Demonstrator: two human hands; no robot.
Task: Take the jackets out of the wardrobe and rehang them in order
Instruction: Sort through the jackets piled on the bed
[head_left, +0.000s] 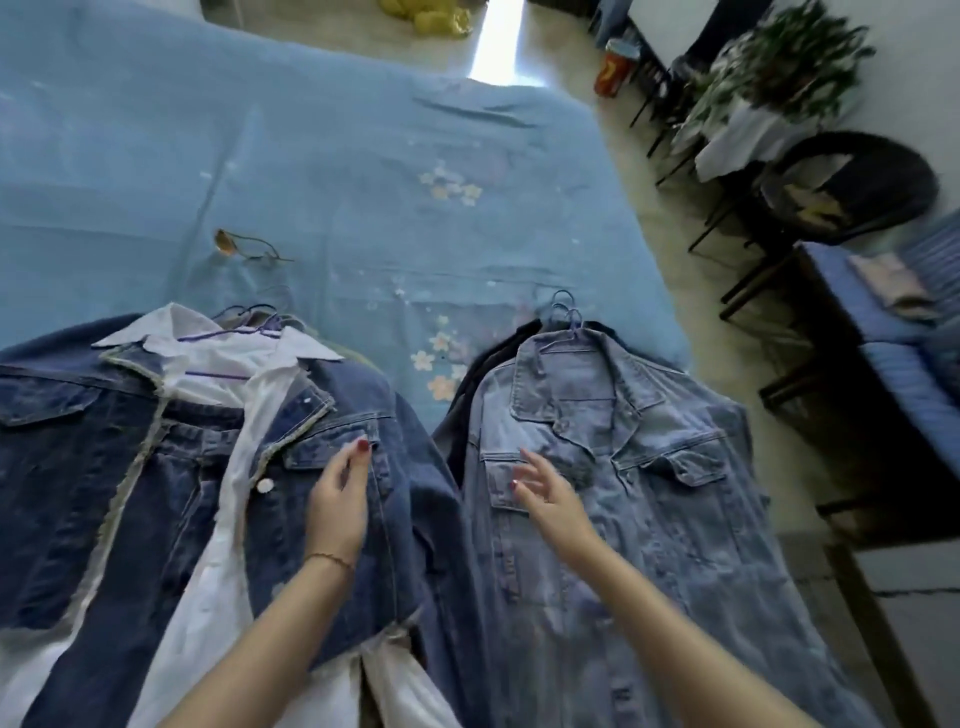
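- The dark denim jacket (104, 467) is lying on the left, spread face up on the blue bedspread (311, 156); its indigo cloth is showing pale frayed edging along the collar and the front opening, and a flap pocket is sitting on each chest panel.
- A white shirt (228, 374) is lying inside that jacket, its collar spreading over the denim collar, one white button showing, and a purple wire hanger (249, 317) is poking out at the neck.
- My left hand (340, 499) is resting on the dark jacket's chest panel by the pocket flap, fingers loosely parted and gripping nothing, the red-painted thumbnail touching the flap's edge; a thin bracelet is circling my wrist.
- My right hand (545, 493) is hovering at the other jacket's chest pocket, fingers spread apart and holding nothing; I cannot tell whether the fingertips are touching the cloth.
- The light denim jacket (649, 493) is lying just beside the dark one, faded pale blue and washed out in patches, collar open, two flap pockets showing, a blue wire hanger (569, 317) sticking out at its neck.
- A dark garment (493, 364) is peeking from under its left shoulder.
- Both jackets are lying on the bed's near edge, hangers pointing away from me.
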